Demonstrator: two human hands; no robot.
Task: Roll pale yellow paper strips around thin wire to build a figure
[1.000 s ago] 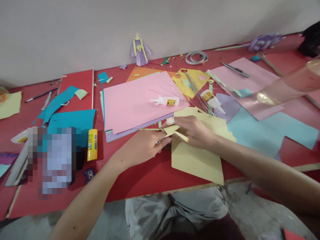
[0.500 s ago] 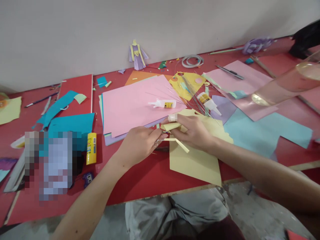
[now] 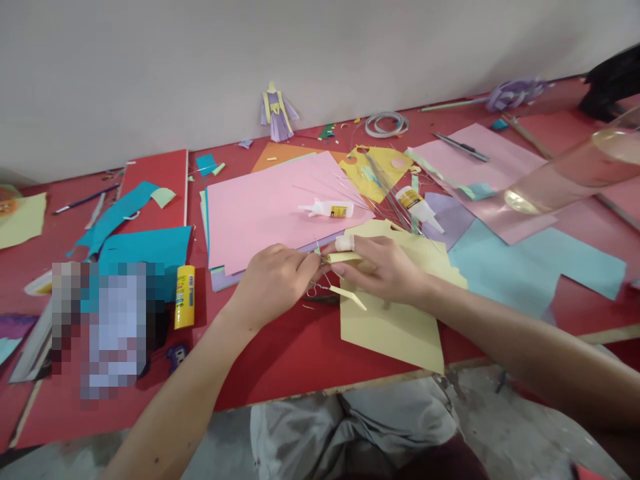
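Note:
My left hand [image 3: 280, 280] is closed, its thumb and finger pinching a twisted thin wire [image 3: 323, 285] at the end of a small piece of work. My right hand [image 3: 380, 270] is closed on the same piece, gripping a yellow paper roll [image 3: 345, 257]. A white wrapping [image 3: 345, 243] covers one right finger. From the wire a narrow yellow paper strip [image 3: 350, 297] sticks out, with a small wire loop beside it. Fingers hide much of the join. Under my right hand lies a pale yellow paper sheet [image 3: 390, 333].
Pink paper [image 3: 270, 207] carries a small glue bottle [image 3: 327, 209]; another glue bottle [image 3: 417, 205] lies beside loose wires. A yellow glue stick [image 3: 185, 297] is to the left. A paper doll [image 3: 278, 113] leans on the wall. A transparent tube [image 3: 570, 170] and cutter knife [image 3: 461, 147] lie right.
The yellow paper strip and wire below my fingers have swung downward and slightly left, and the wire loop now shows. Both hands keep their hold on the piece.

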